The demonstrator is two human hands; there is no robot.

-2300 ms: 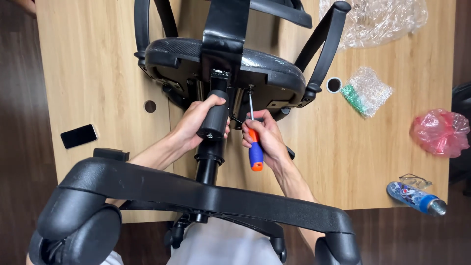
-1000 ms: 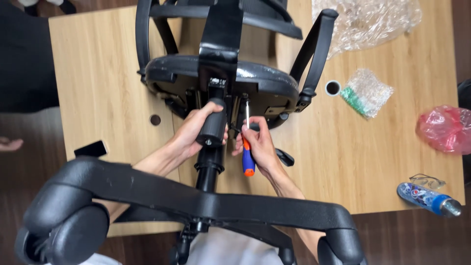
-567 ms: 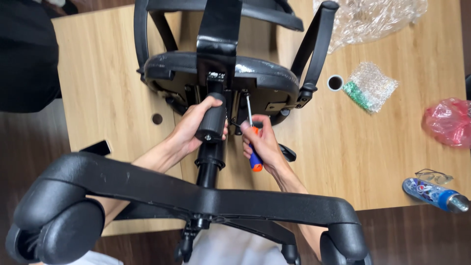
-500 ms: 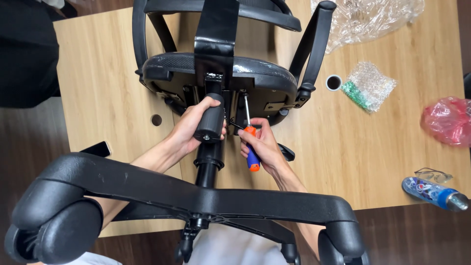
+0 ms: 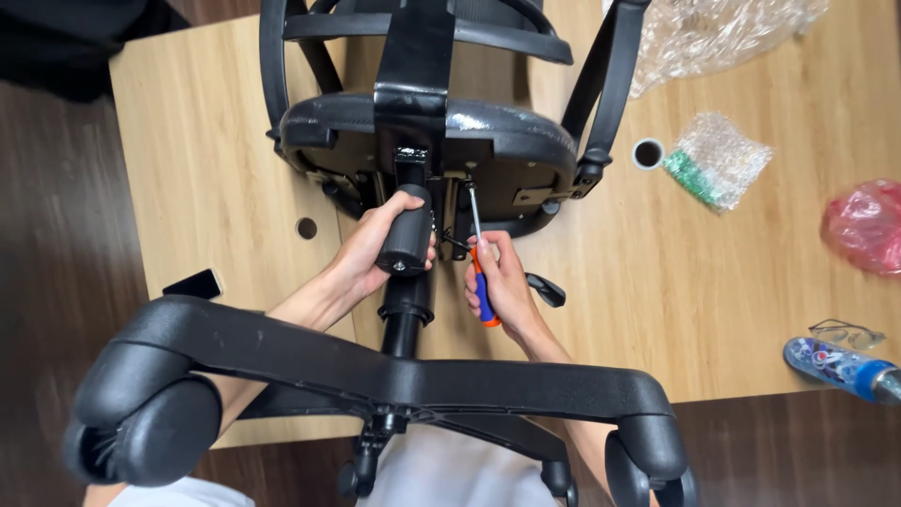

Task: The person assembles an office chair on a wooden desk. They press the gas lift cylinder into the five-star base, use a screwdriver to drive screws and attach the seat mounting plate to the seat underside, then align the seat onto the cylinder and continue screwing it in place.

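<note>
Barely anything had shifted since half a second earlier: both hands stayed on the chair and the screwdriver's orange-and-blue handle sat at about the same slant, the view just nudged a bit.

Taking the gas cylinder as the landmark, and going from its left: a small dark phone-like slab lay on the wooden worktop well left of it, half tucked under the chair base, with a round cable hole in the worktop a bit nearer. The left hand came in from the lower left, fingers wrapped around the cylinder's black sleeve. Straight above the cylinder was the upturned seat, lying on the worktop.

Just right of the cylinder, the right hand had its fingers closed on the screwdriver, shaft pointing up into the mechanism under the seat. A black lever poked out just past that hand. Further right: a small roll of tape, a bubble-wrap packet, clear plastic wrap above it, then a red bag, glasses and a plastic bottle well off near the worktop's edge.
</note>
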